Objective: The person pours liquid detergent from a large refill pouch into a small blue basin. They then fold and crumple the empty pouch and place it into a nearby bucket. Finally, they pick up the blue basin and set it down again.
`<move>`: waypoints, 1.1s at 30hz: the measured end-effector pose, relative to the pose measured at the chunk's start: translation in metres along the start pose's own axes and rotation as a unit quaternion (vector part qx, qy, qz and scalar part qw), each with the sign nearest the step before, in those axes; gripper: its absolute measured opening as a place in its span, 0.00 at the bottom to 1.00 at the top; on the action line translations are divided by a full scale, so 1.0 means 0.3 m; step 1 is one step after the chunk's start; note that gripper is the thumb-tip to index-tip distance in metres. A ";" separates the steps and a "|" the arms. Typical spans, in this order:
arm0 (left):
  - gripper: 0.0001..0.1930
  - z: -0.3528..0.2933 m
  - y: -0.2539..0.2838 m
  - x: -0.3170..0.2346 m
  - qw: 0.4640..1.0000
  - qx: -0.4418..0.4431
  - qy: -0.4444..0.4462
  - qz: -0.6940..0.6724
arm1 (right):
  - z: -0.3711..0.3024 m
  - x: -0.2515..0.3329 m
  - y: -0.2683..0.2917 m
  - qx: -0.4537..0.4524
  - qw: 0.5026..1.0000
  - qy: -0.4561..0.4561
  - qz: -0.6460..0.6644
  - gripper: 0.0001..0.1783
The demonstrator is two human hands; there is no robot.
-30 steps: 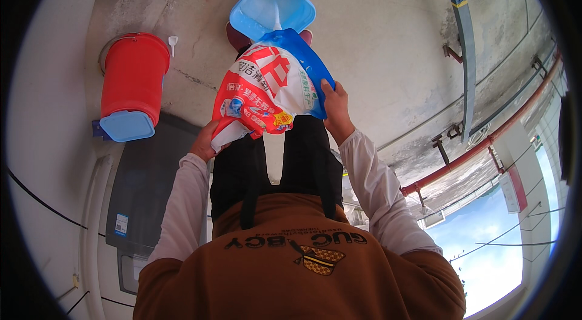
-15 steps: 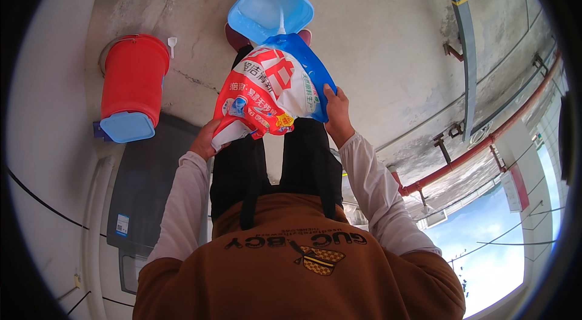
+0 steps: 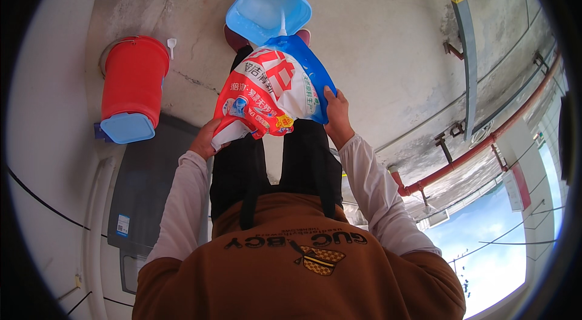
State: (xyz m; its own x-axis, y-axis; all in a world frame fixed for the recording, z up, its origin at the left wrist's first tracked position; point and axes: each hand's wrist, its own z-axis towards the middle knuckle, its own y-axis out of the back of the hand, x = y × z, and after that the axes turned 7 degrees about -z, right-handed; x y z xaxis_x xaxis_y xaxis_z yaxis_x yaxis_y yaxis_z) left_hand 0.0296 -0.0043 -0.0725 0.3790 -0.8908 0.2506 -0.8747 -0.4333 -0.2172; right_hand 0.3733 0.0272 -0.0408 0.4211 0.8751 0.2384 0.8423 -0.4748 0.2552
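Note:
Between my two hands is a large red, white and blue bag of washing powder (image 3: 273, 86), tilted with its far end down. White powder streams from that end into a light blue plastic basin (image 3: 242, 22), where whitish stuff lies on the bottom. My left hand (image 3: 207, 139) is closed on the bag's near left corner. On the opposite side, my right hand (image 3: 338, 116) grips the blue edge with the thumb on top; its other fingers are partly hidden behind the bag.
A red bucket (image 3: 132, 74) stands at the left with a light blue piece (image 3: 127, 128) against its near side. Close by lies a white scoop (image 3: 172, 47) on the concrete floor. A dark grey panel (image 3: 148, 174) is at lower left; a red pipe (image 3: 461, 159) runs along the right.
Powder keeps flowing from the bag. The basin appears slightly further left in the view; both hands hold the same grip.

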 end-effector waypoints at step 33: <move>0.18 0.010 0.013 0.017 1.000 0.012 -0.004 -0.001 | 0.028 -0.016 0.015 0.022 1.000 0.007 0.000 0.15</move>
State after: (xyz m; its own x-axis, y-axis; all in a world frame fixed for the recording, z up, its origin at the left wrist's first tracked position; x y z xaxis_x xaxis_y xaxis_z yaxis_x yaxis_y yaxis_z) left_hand 0.0289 -0.0110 -0.0748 0.3827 -0.8910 0.2444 -0.8666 -0.4379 -0.2394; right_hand 0.3778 0.0216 -0.0486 0.4166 0.8738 0.2506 0.8568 -0.4696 0.2130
